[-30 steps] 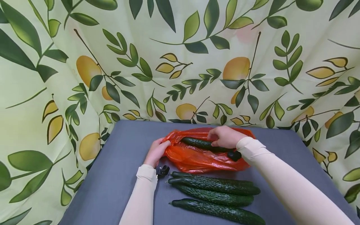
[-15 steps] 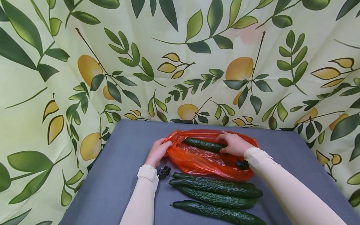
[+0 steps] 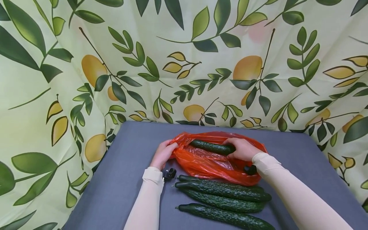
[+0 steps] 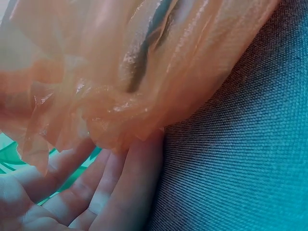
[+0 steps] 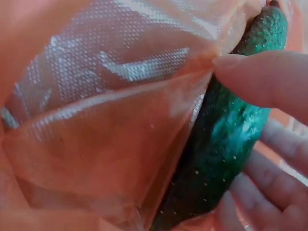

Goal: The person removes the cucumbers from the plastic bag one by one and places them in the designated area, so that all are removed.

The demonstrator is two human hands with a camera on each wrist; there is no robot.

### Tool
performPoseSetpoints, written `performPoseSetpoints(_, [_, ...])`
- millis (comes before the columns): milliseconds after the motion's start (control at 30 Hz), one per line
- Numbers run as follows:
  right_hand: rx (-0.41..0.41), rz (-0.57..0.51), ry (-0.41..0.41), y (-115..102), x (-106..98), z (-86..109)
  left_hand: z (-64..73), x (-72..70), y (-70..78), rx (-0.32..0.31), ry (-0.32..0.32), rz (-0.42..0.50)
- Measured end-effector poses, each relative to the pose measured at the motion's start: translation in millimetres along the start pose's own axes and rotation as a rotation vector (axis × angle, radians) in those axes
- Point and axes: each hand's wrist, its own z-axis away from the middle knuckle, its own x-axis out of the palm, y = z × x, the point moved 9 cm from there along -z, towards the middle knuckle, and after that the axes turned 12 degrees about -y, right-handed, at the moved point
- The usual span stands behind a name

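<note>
A red plastic bag (image 3: pixel 201 164) lies across the table with its opening facing up. Inside it is a dark green, bumpy cucumber (image 3: pixel 211 147). At the bag's left end my left hand (image 3: pixel 163 155) holds the gathered plastic, and in the left wrist view the fingers (image 4: pixel 137 178) meet the crumpled edge. My right hand (image 3: pixel 242 150) reaches into the bag and grips the cucumber near its right part. In the right wrist view the thumb (image 5: pixel 269 77) lies over the cucumber (image 5: pixel 216 144), with the other fingers along its far side. The cucumber's right end is hidden by the hand.
In front of the bag several cucumbers (image 3: pixel 224 190) lie side by side on the grey cloth-covered table (image 3: pixel 115 191), with one cucumber (image 3: pixel 224 215) set apart nearest me. A leaf-and-fruit patterned curtain (image 3: pixel 161 80) rises behind and at both sides.
My right hand has shifted to the right along the cucumber inside the bag. The bag's front side has come nearer the loose cucumbers, and its opening is wider. My left hand keeps its hold.
</note>
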Motion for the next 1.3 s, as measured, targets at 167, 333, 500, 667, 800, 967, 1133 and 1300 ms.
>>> performPoseSetpoints(167, [-0.005,0.034,0.002,0,-6,0.9,-2.0,0.3,1.1,-0.003,0.002,-0.006])
performPoseSetpoints(333, [0.005,0.085,0.011,-3,-8,5.4,-3.3,1.6,1.7,-0.005,-0.007,-0.004])
performPoseSetpoints(500, [0.028,0.112,0.034,-10,-10,11.0,-5.1,0.1,2.5,0.003,-0.001,-0.005])
performPoseSetpoints(667, [0.083,0.106,0.018,-7,-10,12.6,-5.8,-2.5,0.8,-0.001,0.009,-0.017])
performPoseSetpoints(800, [0.127,0.098,-0.025,5,-6,10.9,-5.3,-0.7,-1.1,-0.007,0.003,-0.021])
performPoseSetpoints(967, [0.084,0.127,-0.012,3,-3,9.9,-3.4,-0.4,-3.0,-0.009,0.003,-0.02])
performPoseSetpoints(1133, [0.054,0.152,0.049,-10,-6,12.5,-3.4,-1.0,-1.8,-0.009,0.001,-0.007])
performPoseSetpoints(1300, [0.107,0.158,0.078,-17,-9,18.1,-6.2,-3.2,-1.2,-0.009,0.0,-0.006])
